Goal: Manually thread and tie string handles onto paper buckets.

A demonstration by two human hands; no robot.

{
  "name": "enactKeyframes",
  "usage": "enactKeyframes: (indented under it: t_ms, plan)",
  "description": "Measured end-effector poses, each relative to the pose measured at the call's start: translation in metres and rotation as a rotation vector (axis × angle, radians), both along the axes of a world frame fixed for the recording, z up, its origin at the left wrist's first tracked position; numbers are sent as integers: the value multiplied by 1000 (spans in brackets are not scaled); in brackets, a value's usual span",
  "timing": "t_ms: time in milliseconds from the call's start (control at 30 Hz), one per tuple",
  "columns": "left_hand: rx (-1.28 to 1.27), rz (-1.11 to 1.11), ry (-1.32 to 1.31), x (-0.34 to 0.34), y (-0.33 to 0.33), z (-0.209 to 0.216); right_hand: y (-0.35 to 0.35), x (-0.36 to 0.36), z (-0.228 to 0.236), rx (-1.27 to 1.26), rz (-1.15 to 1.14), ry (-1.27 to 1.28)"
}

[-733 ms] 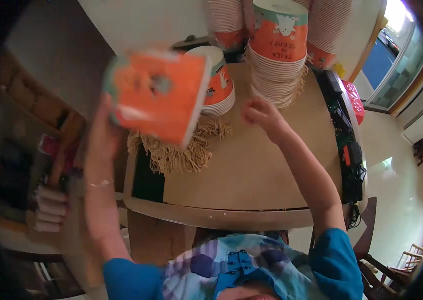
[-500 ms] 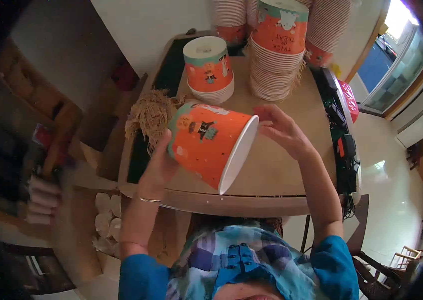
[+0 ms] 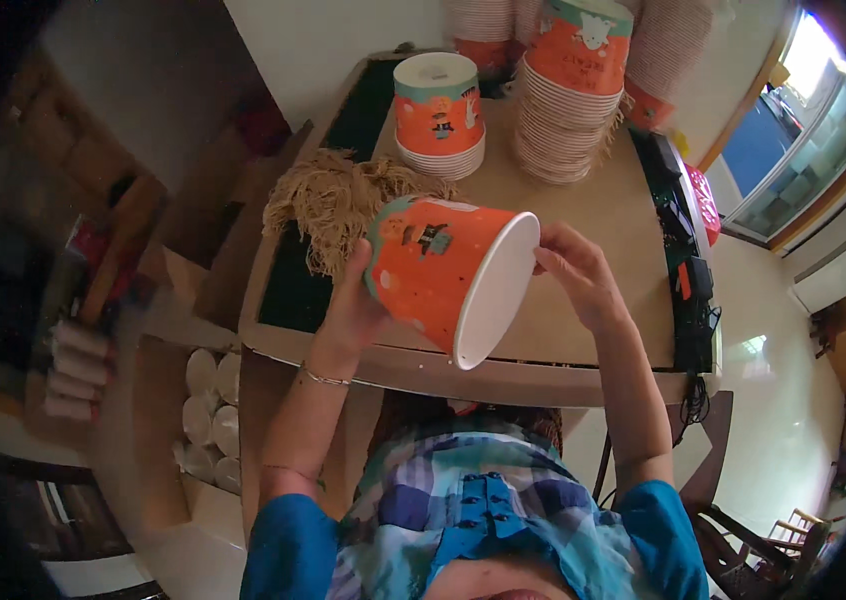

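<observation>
An orange paper bucket [image 3: 433, 265] with a green band at its base and cartoon figures lies tilted on its side above the table, its white-rimmed mouth turned to the right. My left hand [image 3: 351, 308] is closed on its base end, some fingers hidden behind it. At the mouth, my right hand [image 3: 580, 275] has its thumb and fingers bent together on the rim. Just beyond my left hand lies a frayed bundle of tan twine [image 3: 328, 205]. Behind the held bucket stands a short upside-down stack of matching buckets [image 3: 435, 115].
A tall stack of nested buckets [image 3: 573, 110] stands at the back right, with more stacks behind it. Black devices and cables [image 3: 688, 270] line the table's right edge. On the floor at left, a cardboard box [image 3: 158, 430] holds several white rolls or cups.
The bucket has turned slightly, so more of its mouth shows. My right hand has come down to its rim, with the fingers drawn closer together. The view has shifted a little.
</observation>
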State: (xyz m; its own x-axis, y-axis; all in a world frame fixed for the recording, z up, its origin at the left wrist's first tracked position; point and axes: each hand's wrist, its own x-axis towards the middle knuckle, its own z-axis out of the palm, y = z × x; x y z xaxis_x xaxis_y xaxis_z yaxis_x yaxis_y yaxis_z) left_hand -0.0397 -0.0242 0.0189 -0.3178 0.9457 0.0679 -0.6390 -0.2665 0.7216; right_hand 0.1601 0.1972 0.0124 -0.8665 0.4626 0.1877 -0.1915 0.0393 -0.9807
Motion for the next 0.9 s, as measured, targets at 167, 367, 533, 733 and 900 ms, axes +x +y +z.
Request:
enactKeyframes:
  t_ms: [167,367,533,733,900]
  plan:
    - [-87,81,66,16,0,32,-6,-4,-2,-22,-77,2]
    - [-92,29,99,10,8,27,2,-5,-8,-34,-118,69]
    - [-136,21,55,12,13,27,-5,-4,2,76,-312,88]
    - [-128,-153,20,5,26,14,1,-5,39,561,-326,-29]
    - [-188,-237,-92,6,36,5,25,-14,39,637,-357,-134]
